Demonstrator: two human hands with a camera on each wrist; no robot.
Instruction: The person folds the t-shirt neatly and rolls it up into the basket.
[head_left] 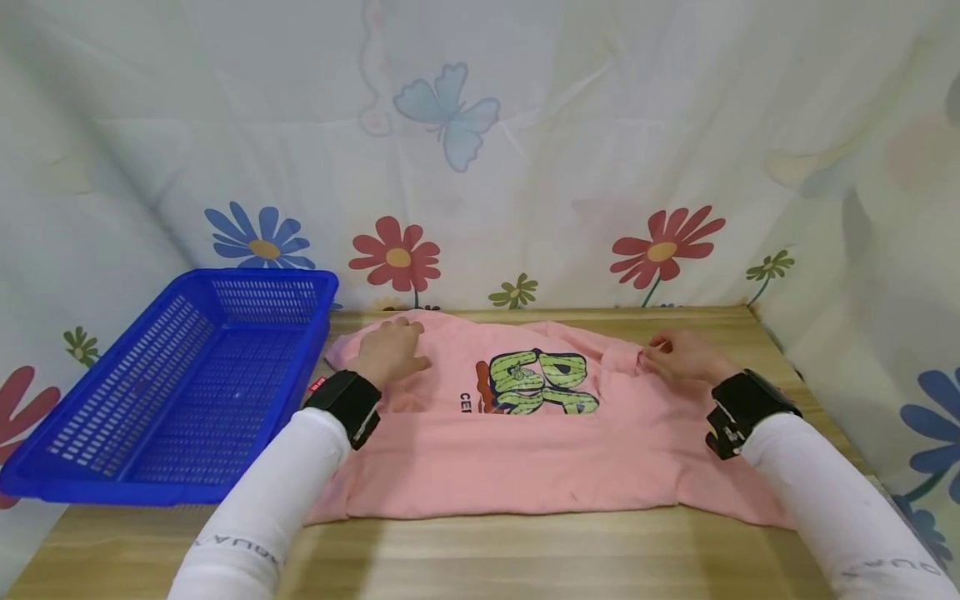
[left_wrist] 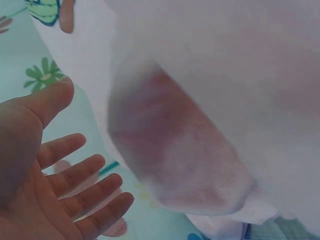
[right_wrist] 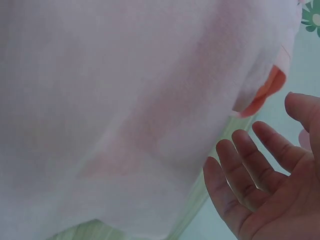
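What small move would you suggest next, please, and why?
Probably fold the far side of the pink shirt inward: its near side already lies over part of the print, and the left hand and right hand are by the far edge.

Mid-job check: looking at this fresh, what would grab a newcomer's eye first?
Most likely the pink shirt spread across the table, its green print partly hidden by a fold, with the left hand and right hand at its opposite ends. Next, the bright blue basket at the shirt's left. Behind, a pale blue butterfly and bold red flowers stand out on the curtain.
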